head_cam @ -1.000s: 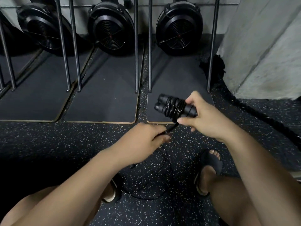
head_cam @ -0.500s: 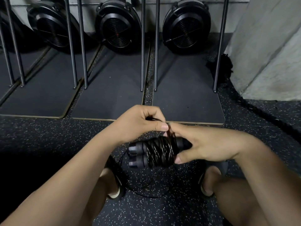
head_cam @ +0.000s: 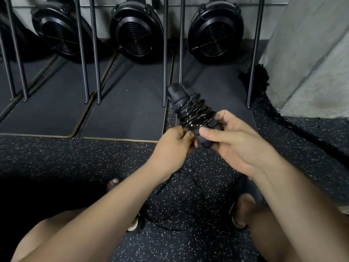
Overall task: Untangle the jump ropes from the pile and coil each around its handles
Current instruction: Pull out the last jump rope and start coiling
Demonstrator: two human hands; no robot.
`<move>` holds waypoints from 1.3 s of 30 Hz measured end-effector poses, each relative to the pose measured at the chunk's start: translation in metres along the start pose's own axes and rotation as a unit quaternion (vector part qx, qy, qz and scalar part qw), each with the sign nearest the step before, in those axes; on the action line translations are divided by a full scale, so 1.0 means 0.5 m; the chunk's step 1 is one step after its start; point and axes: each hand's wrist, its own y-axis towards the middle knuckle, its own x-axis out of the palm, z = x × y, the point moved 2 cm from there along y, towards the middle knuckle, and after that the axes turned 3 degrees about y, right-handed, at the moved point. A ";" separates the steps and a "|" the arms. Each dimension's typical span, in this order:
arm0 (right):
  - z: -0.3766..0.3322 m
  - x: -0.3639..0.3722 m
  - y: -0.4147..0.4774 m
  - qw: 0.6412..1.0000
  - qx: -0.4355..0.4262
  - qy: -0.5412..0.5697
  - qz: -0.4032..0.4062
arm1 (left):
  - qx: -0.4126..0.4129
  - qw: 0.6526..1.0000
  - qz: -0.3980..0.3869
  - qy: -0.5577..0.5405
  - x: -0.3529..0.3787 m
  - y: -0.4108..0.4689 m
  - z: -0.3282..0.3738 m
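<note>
Coiled jump rope now higher, more upright

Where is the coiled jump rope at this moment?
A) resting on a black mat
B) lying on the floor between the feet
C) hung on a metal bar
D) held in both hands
D: the right hand grips the jump rope at its lower end and the left hand pinches its cord.

1. Three round black fan housings stood in a row at the far wall.
2. Thin upright metal rods came down onto dark mats.
3. Speckled rubber floor covered the near ground.
4. A grey concrete wall rose on the right, with a thick frayed black rope lying along its foot.
</note>
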 end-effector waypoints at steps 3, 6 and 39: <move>0.003 -0.023 0.011 0.985 0.038 -0.160 0.051 | -0.040 0.999 -0.013 0.031 -0.005 -0.005 -0.009; -0.008 -0.035 0.014 0.947 0.087 -0.306 0.042 | -0.037 0.997 -0.024 0.060 -0.012 -0.004 -0.013; 0.024 -0.020 0.030 0.932 -0.024 -0.355 0.062 | -0.145 0.954 -0.009 -0.264 -0.074 0.017 -0.011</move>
